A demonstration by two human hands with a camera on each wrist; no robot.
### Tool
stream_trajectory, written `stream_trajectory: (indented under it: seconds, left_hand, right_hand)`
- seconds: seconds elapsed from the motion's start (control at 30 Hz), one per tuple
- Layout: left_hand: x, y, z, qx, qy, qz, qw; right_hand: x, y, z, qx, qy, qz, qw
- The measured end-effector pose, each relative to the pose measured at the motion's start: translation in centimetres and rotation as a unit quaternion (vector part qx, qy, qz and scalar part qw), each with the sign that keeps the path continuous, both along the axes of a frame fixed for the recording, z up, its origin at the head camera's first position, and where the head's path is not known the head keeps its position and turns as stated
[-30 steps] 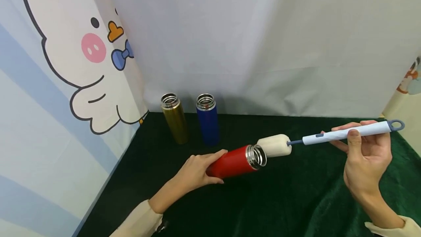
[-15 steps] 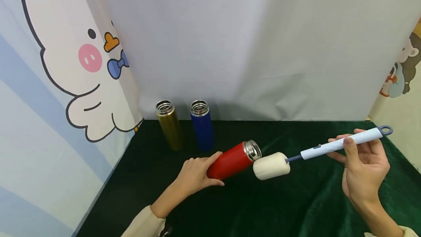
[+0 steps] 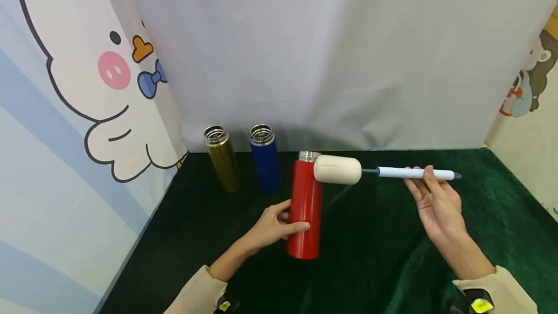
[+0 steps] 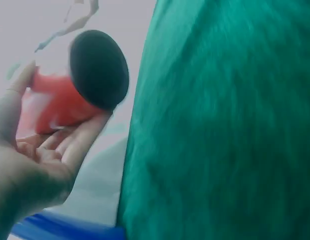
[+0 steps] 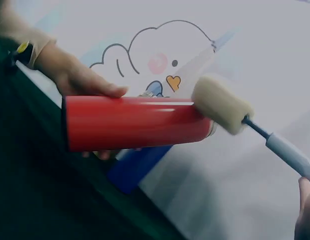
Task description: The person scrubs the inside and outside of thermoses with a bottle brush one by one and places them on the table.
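Note:
My left hand (image 3: 279, 227) grips a red bottle (image 3: 305, 207) round its lower half, holding it nearly upright off the cloth. The bottle's dark base (image 4: 99, 70) faces the left wrist view. A bottle brush with a white sponge head (image 3: 337, 169) and a pale blue handle (image 3: 401, 172) is pinched by my right hand (image 3: 438, 207). It lies level, its head overlapping the bottle's upper right side just below the steel neck; whether they touch I cannot tell. In the right wrist view the sponge (image 5: 220, 105) sits beside the bottle's mouth end.
A gold bottle (image 3: 222, 164) and a blue bottle (image 3: 266, 164), both uncapped, stand behind to the left. Dark green cloth (image 3: 370, 246) covers the table. A pale curtain (image 3: 348, 62) hangs behind it, and a cartoon-printed wall (image 3: 78, 134) rises at the left.
The red bottle has turned from lying tilted to the right to nearly upright. The brush has moved up and left and levelled out. Both hands keep their hold.

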State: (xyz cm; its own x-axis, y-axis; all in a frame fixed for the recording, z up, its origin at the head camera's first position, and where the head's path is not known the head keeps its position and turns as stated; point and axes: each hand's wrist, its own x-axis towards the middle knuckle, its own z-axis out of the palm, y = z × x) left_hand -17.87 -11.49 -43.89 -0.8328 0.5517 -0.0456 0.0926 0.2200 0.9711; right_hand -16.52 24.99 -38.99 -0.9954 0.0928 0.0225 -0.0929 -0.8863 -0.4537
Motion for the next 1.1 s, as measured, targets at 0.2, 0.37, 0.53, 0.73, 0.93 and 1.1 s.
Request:
stream_trajectory:
  seconds: [0.2, 0.37, 0.53, 0.73, 0.93, 1.1]
  left_hand:
    - [-0.3, 1.1, -0.4, 0.095, -0.142, -0.043, 0.9845]
    - [-0.1, 1.4, -0.8, 0.142, -0.182, -0.067, 0.9707]
    - [-0.1, 1.4, -1.1, 0.211, -0.183, -0.083, 0.9566]
    - [0.0, 1.5, -1.0, 0.286, -0.197, -0.071, 0.9352]
    - [0.1, 1.7, -0.6, 0.295, -0.22, -0.087, 0.9258]
    - [0.6, 2.0, -0.4, 0.27, -0.24, -0.125, 0.9239]
  right_hand:
    - [-1.1, 0.2, -2.2, -0.058, -0.094, 0.113, 0.987]
    - [-0.8, 0.2, -3.5, -0.041, -0.111, 0.151, 0.981]
    - [-0.1, 0.4, -4.9, 0.0, -0.089, 0.201, 0.976]
    - [0.4, 0.7, -6.1, 0.053, -0.043, 0.27, 0.96]
    - [0.4, 0.8, -6.1, 0.069, -0.032, 0.292, 0.953]
    - [0.0, 0.2, -5.7, 0.071, -0.032, 0.268, 0.96]
